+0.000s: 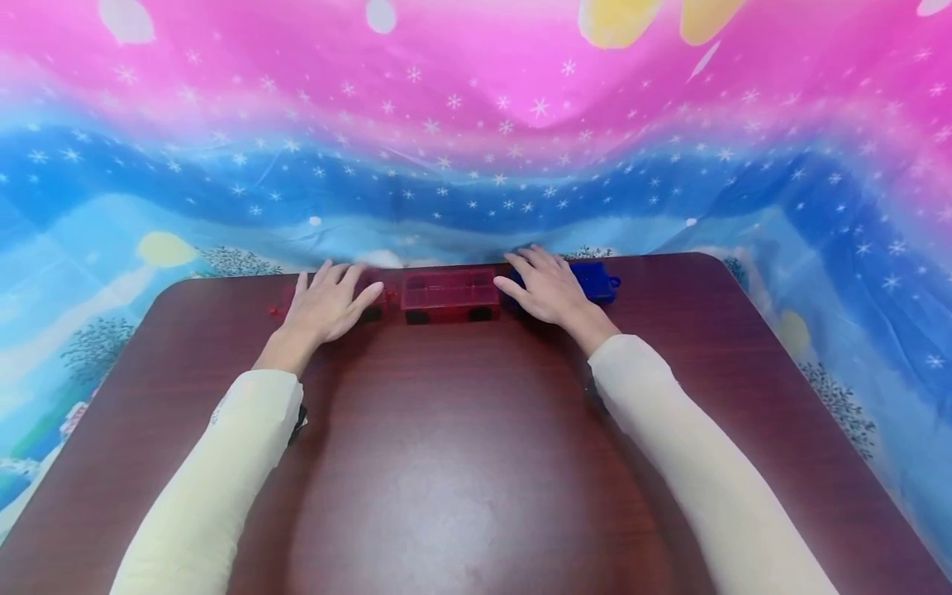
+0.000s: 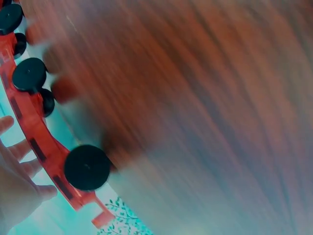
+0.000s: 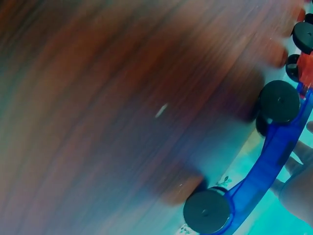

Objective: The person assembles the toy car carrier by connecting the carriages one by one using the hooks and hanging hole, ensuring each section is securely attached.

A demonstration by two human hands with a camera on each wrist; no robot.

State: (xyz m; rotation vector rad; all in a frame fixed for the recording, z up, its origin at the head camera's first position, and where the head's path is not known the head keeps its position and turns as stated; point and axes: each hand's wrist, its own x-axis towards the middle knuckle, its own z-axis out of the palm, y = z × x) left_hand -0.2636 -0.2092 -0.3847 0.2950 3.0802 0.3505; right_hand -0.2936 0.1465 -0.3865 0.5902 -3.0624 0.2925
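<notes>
A row of see-through toy train wagons with black wheels stands along the table's far edge. My left hand (image 1: pixel 327 304) lies over the left red wagon (image 2: pixel 36 129), fingers spread and fairly straight, covering much of it in the head view. Between my hands is another red wagon (image 1: pixel 449 295), its wheels on the table. Over the blue wagon (image 1: pixel 593 283) at the right end rests my right hand (image 1: pixel 549 289), with fingers extended and the thumb close to the middle red wagon. Whether the palms press down cannot be seen.
The dark wooden table (image 1: pixel 446 446) has rounded far corners. Right behind the wagons hangs a pink and blue cloth (image 1: pixel 476 140) with snowflakes, which also runs down both sides. Light reflects off the table's middle.
</notes>
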